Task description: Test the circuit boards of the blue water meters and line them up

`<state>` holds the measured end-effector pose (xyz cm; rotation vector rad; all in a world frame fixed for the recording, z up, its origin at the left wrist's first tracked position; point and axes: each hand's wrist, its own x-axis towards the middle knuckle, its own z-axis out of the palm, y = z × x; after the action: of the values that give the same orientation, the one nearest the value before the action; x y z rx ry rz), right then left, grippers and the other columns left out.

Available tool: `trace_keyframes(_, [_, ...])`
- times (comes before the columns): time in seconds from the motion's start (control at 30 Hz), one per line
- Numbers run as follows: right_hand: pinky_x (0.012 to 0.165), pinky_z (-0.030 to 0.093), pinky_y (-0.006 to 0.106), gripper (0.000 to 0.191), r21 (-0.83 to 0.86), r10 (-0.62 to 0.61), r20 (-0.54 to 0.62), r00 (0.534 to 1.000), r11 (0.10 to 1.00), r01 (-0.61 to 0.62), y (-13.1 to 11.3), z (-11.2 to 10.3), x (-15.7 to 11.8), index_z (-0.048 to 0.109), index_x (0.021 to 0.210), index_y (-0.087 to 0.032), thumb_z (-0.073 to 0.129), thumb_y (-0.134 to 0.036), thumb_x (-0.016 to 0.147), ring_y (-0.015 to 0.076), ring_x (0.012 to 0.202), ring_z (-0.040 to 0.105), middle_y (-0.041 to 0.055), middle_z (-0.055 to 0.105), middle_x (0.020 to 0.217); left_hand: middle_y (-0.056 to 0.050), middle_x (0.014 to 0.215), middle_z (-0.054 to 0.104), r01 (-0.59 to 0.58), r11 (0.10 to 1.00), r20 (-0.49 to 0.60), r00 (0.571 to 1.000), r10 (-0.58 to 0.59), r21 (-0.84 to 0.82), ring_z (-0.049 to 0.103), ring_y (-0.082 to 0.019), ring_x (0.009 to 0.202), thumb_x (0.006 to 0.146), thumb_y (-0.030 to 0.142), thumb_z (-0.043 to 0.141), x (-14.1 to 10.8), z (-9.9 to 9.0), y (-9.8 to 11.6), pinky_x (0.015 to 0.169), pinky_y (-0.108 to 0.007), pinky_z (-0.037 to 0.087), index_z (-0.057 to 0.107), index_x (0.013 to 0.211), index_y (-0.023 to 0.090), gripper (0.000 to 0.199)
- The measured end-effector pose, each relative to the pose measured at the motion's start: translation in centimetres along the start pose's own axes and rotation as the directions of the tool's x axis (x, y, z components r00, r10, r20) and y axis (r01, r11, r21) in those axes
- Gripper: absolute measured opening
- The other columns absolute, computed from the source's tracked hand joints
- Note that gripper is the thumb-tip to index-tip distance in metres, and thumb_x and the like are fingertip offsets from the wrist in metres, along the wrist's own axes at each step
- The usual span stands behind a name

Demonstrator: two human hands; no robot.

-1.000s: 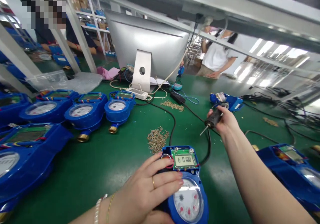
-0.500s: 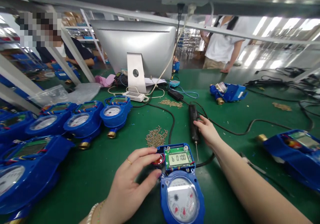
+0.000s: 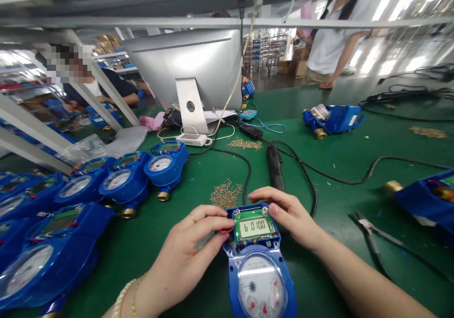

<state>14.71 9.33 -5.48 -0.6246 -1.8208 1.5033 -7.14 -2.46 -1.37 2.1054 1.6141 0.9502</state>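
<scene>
A blue water meter (image 3: 261, 280) lies in front of me, its upper housing uncovered to show a green circuit board (image 3: 237, 228). The board's LCD display (image 3: 252, 226) reads "b 0100". My left hand (image 3: 198, 242) is closed at the housing's left edge, its fingertips and thumb around a red part with red wire (image 3: 225, 230), mostly hidden. My right hand (image 3: 289, 216) has its fingers apart at the housing's upper right corner, one fingertip by the corner post. Behind it lies a black electric screwdriver (image 3: 274, 167), its bit covered by the hand.
Small brass screws (image 3: 226, 194) lie in a heap behind the meter, with a second pile (image 3: 244, 144) farther back. Several blue meters (image 3: 124, 181) stand at left. Pliers (image 3: 371, 228) lie at right, near another meter (image 3: 429, 200). A monitor (image 3: 191, 63), black cables (image 3: 354, 181) and two people (image 3: 329, 48) are beyond.
My right hand has left the screwdriver and moved down and left to the meter's corner. My left hand stays at the red part, now covering more of it. The view has shifted slightly.
</scene>
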Motion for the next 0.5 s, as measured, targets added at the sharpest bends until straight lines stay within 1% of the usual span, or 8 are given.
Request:
trace_keyframes(0.07, [0.095, 0.044, 0.038, 0.047, 0.043, -0.015, 0.099, 0.995, 0.999, 0.011, 0.2, 0.2, -0.3, 0.064, 0.111, -0.018, 0.055, -0.056, 0.085, 0.0235, 0.106, 0.058, 0.0094, 0.063, 0.112, -0.005, 0.108, 0.063, 0.002, 1.000, 0.038, 0.999, -0.003, 0.014, 0.064, -0.016, 0.099, 0.088, 0.011, 0.052, -0.1, -0.1, 0.2, 0.080, -0.024, 0.056, 0.067, 0.099, 0.027, 0.025])
trace_keyframes(0.13, [0.092, 0.048, 0.037, 0.051, 0.093, -0.013, 0.166, 0.986, 0.996, -0.002, 0.3, 0.3, -0.5, 0.060, 0.117, -0.018, 0.057, -0.057, 0.084, 0.0229, 0.104, 0.060, 0.0093, 0.062, 0.113, -0.005, 0.108, 0.062, -0.009, 1.000, 0.077, 0.997, 0.007, 0.025, 0.064, -0.017, 0.099, 0.088, 0.010, 0.049, -0.2, -0.3, 0.4, 0.078, -0.024, 0.056, 0.067, 0.093, 0.026, 0.025])
trace_keyframes(0.23, [0.086, 0.051, 0.033, 0.049, 0.147, 0.006, 0.191, 0.982, 0.989, -0.034, 0.5, 0.6, -0.6, 0.057, 0.119, -0.018, 0.061, -0.052, 0.083, 0.0207, 0.099, 0.061, 0.0082, 0.063, 0.110, -0.005, 0.110, 0.062, -0.010, 1.000, 0.127, 0.992, 0.008, 0.014, 0.063, -0.018, 0.103, 0.088, 0.013, 0.050, -0.5, -0.7, 0.3, 0.082, -0.026, 0.057, 0.068, 0.089, 0.027, 0.023])
trace_keyframes(0.3, [0.084, 0.052, 0.032, 0.046, 0.167, 0.014, 0.180, 0.984, 0.985, -0.045, 0.6, 0.8, -0.6, 0.057, 0.116, -0.018, 0.062, -0.049, 0.083, 0.0195, 0.096, 0.062, 0.0075, 0.063, 0.108, -0.005, 0.117, 0.061, 0.040, 0.999, 0.113, 0.993, -0.038, -0.019, 0.061, -0.020, 0.110, 0.088, 0.017, 0.054, -0.8, -0.8, 0.1, 0.090, -0.031, 0.055, 0.069, 0.097, 0.029, 0.021])
trace_keyframes(0.37, [0.082, 0.053, 0.031, 0.043, 0.181, 0.019, 0.172, 0.985, 0.982, -0.051, 0.7, 0.8, -0.7, 0.057, 0.115, -0.018, 0.063, -0.047, 0.083, 0.0188, 0.094, 0.063, 0.0072, 0.063, 0.107, -0.006, 0.128, 0.057, 0.170, 0.979, 0.034, 0.985, -0.168, -0.116, 0.057, -0.023, 0.118, 0.088, 0.023, 0.057, -1.4, -0.7, -0.1, 0.097, -0.036, 0.052, 0.064, 0.113, 0.031, 0.027])
trace_keyframes(0.4, [0.081, 0.053, 0.030, 0.043, 0.186, 0.021, 0.170, 0.985, 0.981, -0.053, 0.7, 0.8, -0.7, 0.057, 0.115, -0.018, 0.063, -0.046, 0.083, 0.0186, 0.093, 0.063, 0.0070, 0.063, 0.106, -0.006, 0.132, 0.055, 0.256, 0.946, -0.011, 0.965, -0.263, -0.201, 0.055, -0.024, 0.121, 0.088, 0.026, 0.058, -1.7, -0.4, -0.1, 0.099, -0.037, 0.051, 0.058, 0.122, 0.031, 0.034])
trace_keyframes(0.47, [0.080, 0.053, 0.030, 0.042, 0.185, 0.023, 0.162, 0.986, 0.981, -0.053, 0.8, 0.9, -0.7, 0.058, 0.114, -0.018, 0.063, -0.046, 0.083, 0.0185, 0.091, 0.063, 0.0066, 0.064, 0.104, -0.009, 0.137, 0.053, 0.401, 0.819, -0.061, 0.884, -0.464, -0.410, 0.053, -0.025, 0.124, 0.088, 0.033, 0.060, -2.6, 0.4, 0.1, 0.100, -0.039, 0.050, 0.048, 0.132, 0.029, 0.046])
trace_keyframes(0.5, [0.080, 0.053, 0.030, 0.041, 0.180, 0.023, 0.155, 0.988, 0.982, -0.051, 0.9, 0.9, -0.7, 0.058, 0.113, -0.018, 0.063, -0.046, 0.083, 0.0187, 0.091, 0.063, 0.0066, 0.064, 0.104, -0.011, 0.137, 0.054, 0.445, 0.735, -0.055, 0.837, -0.545, -0.511, 0.054, -0.026, 0.123, 0.087, 0.037, 0.061, -3.1, 1.1, 0.3, 0.098, -0.039, 0.051, 0.047, 0.134, 0.026, 0.050])
